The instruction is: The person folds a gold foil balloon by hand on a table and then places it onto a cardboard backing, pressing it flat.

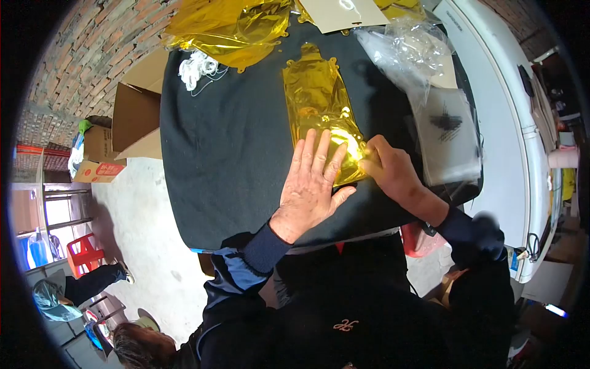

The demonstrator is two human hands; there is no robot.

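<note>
A flat, folded gold foil balloon [316,92] with small tabs at its far end lies on the black cloth in front of me. My left hand [309,184] rests flat on its near part, fingers stretched out and slightly spread. At the near right edge of the foil, my right hand [393,169] is closed in a pinch, thumb against the bent fingers. Light glares off the foil between the two hands, and the near corner is partly covered by them.
More gold foil [230,31] lies at the far left, beside a tangle of white string [198,69]. A white card [344,13] is at the back. Clear plastic bags [452,135] lie on the right. Cardboard boxes [138,114] stand left of the black-covered table [221,154]. Other people are at lower left.
</note>
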